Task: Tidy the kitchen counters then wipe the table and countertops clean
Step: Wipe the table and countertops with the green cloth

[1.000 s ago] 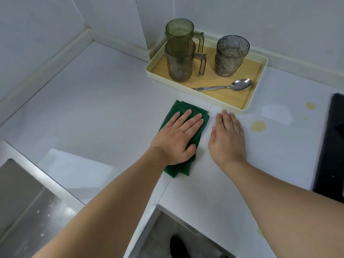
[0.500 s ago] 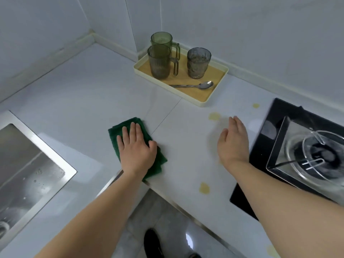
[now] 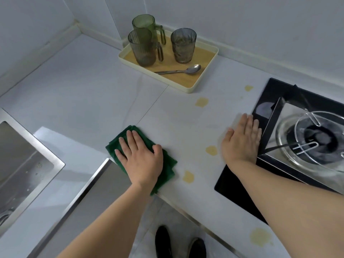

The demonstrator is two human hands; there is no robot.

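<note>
Cloth (image 3: pixel 166 165): pressed flat under my open left hand (image 3: pixel 142 155) for wiping stains (image 3: pixel 211 150); right hand (image 3: pixel 242 141), open, empty, braces on counter (image 3: pixel 83 101).

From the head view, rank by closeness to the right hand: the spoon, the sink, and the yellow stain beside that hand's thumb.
From the right hand:
1. Yellow stain, just left of its thumb.
2. Spoon, ahead-left, on the tray.
3. Sink, far left.
</note>
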